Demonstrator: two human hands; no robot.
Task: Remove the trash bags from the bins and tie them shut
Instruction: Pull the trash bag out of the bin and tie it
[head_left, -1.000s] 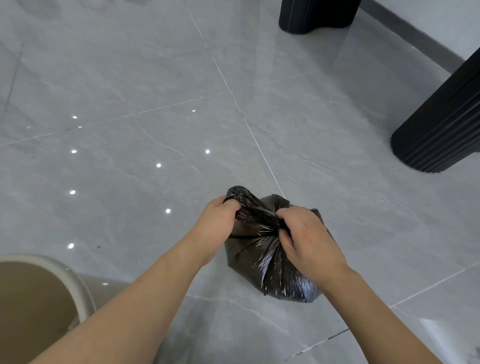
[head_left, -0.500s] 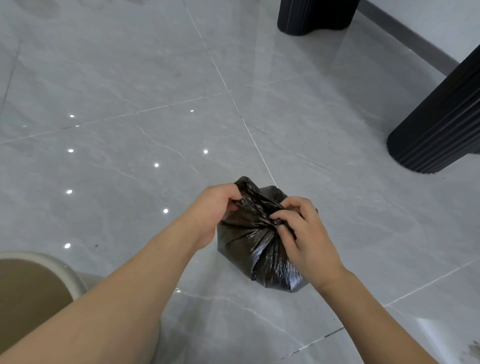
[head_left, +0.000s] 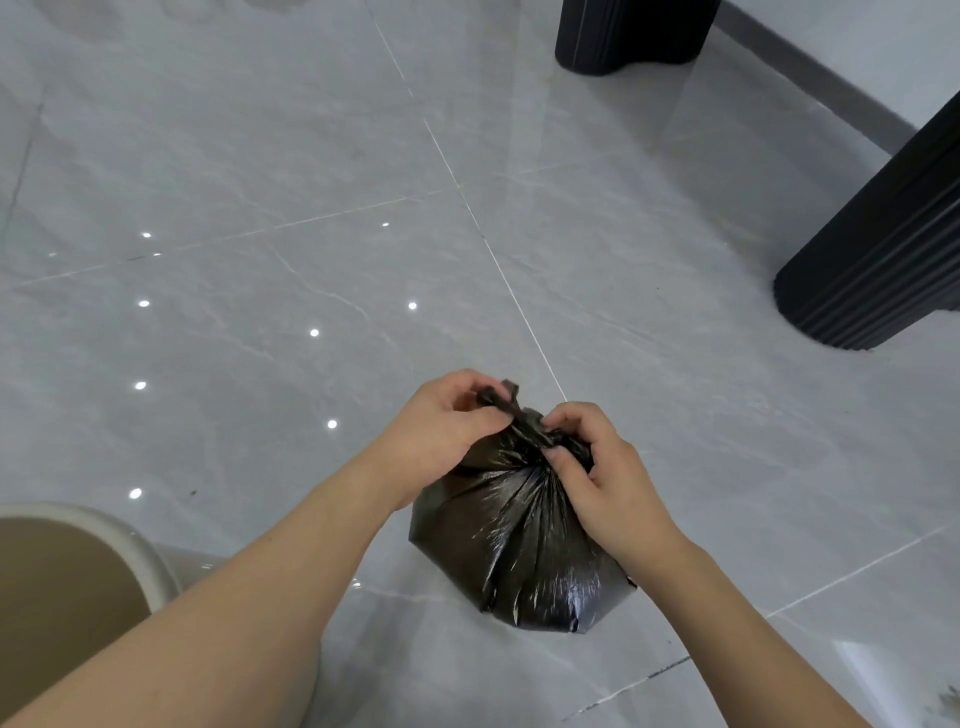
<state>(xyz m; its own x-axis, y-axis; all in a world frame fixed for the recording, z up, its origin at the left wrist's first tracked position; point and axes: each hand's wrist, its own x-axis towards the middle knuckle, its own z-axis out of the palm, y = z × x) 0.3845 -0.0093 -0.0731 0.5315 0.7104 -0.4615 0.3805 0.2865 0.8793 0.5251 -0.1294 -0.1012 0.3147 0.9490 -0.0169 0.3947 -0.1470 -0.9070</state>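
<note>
The bin (head_left: 78, 571) sat at far left w/ no bag in it, only its pale rim and tan inside showing, so pulling this bag out looked done. My left hand (head_left: 441, 431) was next, fingers curled and pinching one twisted tail of the bag's neck, which stuck up just past my knuckles. The trash bag (head_left: 519, 545) itself was out of the bin, on or just over the tiled floor (head_left: 260, 156) btwn my hands, full and round, its top gathered tight into a neck. My right hand (head_left: 597, 467) pinched the other tail right at that neck, thumb pressed against the gathers. I judged the knot as begun but not pulled tight; couldn't tell if a first loop was already crossed. Left to do: cinch it, maybe a 2nd knot, then any other bins, none of which showed here. Two dark ribbed posts (head_left: 883, 249) stood further right.
</note>
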